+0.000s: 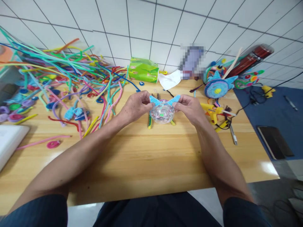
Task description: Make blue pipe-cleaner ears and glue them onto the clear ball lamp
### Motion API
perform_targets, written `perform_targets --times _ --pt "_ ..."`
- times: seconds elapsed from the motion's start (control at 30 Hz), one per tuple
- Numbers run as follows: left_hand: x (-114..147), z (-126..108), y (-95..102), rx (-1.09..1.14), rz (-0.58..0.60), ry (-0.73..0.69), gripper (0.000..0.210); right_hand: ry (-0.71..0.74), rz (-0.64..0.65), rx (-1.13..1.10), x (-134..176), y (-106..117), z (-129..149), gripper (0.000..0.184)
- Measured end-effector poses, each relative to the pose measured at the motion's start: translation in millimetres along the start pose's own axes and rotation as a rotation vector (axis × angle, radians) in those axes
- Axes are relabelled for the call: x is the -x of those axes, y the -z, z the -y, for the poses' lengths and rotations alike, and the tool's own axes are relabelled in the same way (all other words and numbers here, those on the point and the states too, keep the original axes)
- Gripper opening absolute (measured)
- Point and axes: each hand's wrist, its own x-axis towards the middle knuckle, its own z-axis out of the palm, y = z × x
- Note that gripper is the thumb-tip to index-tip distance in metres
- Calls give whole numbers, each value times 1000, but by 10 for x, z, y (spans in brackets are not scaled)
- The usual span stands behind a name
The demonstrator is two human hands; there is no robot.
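Observation:
Between my hands is a clear, rounded plastic piece (162, 114) with small colourful bits visible in it. Two light-blue ribbed triangles, like ears, stand at its upper corners. My left hand (138, 105) pinches the left blue triangle (155, 101) between thumb and fingers. On the other side my right hand (189, 107) grips the right blue triangle (174, 100) the same way. Under the clear piece lie pliers with green-and-yellow handles (149, 122), their upper part mostly covered. A yellow glue gun (211, 112) rests just right of my right hand.
Many coloured pipe cleaners (78, 67) spread over the left of the wooden table (142, 164). A green tissue pack (143, 70) stands by the tiled wall. Finished-looking round crafts (216, 90) and a red flask (252, 61) sit at right. A dark phone (270, 142) lies near the right edge.

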Motion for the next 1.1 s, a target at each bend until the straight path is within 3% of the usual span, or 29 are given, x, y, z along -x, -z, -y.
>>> perform_targets --times 0.2,0.43,0.6,0.77,0.83,0.97,1.1 --pt "-17 -53 46 22 2 11 15 6 -48 56 1 185 -62 21" --pt "-44 -1 37 169 41 34 27 -47 -50 567 239 448 -457 20" --pt "-55 22 39 175 -5 78 28 -56 -280 756 585 685 -605 18" --pt "-50 -82 76 290 16 94 29 -319 -564 919 928 1234 -770 34" --pt "-46 -128 74 367 34 108 30 -318 -621 918 927 1392 -876 41" --pt "-34 -188 63 561 50 197 37 -250 -536 873 714 1462 -1029 41" --pt "-20 -245 87 711 68 289 36 -290 -459 861 516 1411 -980 38"
